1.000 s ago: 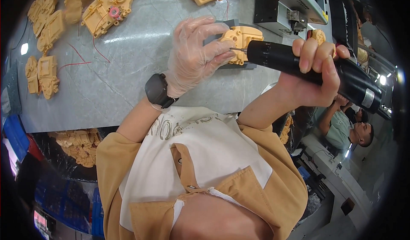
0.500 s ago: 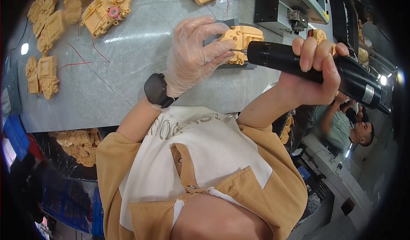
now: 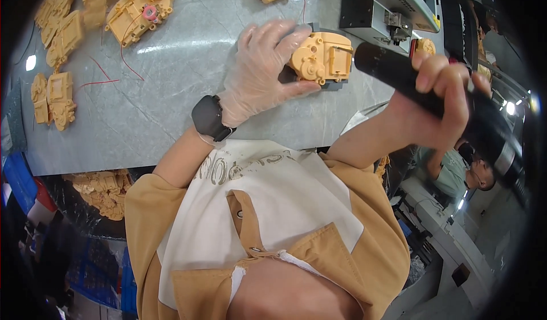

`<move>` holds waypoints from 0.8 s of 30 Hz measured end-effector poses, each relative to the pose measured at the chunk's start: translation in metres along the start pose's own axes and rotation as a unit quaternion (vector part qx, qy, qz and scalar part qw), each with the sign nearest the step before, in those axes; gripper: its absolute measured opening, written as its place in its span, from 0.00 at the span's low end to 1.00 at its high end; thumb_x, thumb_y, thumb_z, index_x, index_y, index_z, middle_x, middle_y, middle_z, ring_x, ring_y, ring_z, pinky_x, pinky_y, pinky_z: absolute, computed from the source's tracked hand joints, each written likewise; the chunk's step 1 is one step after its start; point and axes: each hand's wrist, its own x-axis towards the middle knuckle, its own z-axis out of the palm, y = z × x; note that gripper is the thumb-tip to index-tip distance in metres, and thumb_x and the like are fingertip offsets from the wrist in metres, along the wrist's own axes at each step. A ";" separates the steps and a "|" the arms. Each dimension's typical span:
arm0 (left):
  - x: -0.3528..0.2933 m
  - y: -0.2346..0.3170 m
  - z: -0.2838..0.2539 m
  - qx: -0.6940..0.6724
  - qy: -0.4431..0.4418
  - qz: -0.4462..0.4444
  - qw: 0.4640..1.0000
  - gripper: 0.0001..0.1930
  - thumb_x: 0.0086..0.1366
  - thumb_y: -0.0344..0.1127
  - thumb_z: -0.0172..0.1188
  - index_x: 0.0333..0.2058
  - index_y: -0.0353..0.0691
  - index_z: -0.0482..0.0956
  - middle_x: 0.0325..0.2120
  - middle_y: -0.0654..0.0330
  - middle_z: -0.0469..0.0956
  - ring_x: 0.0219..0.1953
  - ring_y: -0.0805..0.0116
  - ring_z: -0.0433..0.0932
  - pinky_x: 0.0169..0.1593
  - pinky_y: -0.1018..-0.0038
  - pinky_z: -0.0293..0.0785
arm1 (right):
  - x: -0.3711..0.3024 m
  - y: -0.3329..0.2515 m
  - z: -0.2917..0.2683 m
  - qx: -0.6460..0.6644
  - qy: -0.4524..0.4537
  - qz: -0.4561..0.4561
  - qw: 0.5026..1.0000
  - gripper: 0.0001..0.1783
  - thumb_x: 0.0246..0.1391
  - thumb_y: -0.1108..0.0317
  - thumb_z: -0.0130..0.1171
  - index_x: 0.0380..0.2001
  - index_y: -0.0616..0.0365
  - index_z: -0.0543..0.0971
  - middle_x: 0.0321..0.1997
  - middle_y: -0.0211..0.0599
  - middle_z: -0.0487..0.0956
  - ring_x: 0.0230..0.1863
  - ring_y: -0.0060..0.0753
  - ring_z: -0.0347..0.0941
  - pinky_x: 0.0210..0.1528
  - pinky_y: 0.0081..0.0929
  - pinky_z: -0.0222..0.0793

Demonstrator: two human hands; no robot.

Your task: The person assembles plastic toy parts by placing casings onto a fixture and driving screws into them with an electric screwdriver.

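Observation:
A yellow plastic gear housing (image 3: pixel 323 57) rests in a dark grey fixture (image 3: pixel 337 85) on the grey table. My left hand (image 3: pixel 259 64), in a clear plastic glove, grips the housing from its left side, thumb along the near edge and fingers at the far edge. My right hand (image 3: pixel 441 95) is bare and wrapped round a black electric screwdriver (image 3: pixel 390 69). The screwdriver is tilted, its thin bit pointing left over the right part of the housing. Whether the bit touches the housing I cannot tell.
A black and grey machine (image 3: pixel 393 12) stands at the far right of the table. Several yellow housings (image 3: pixel 139 15) lie at the far left, some with red wires. A black-lined container of yellow parts (image 3: pixel 102 192) sits below the near left edge. Another person (image 3: pixel 453 169) is at the right.
My right hand has drawn the screwdriver rightward, away from the housing's left part. My left fingers, earlier near the bit, have spread round the housing.

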 end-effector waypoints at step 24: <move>0.004 0.000 -0.006 -0.004 -0.087 -0.036 0.996 0.38 0.44 0.51 0.68 0.53 0.45 0.64 0.46 0.60 0.71 0.54 0.59 0.65 0.60 0.53 0.53 | 0.009 0.038 0.022 -0.172 -0.048 0.094 0.980 0.16 0.44 0.80 0.46 0.40 0.59 0.68 0.18 0.37 0.66 0.19 0.32 0.63 0.30 0.36 0.60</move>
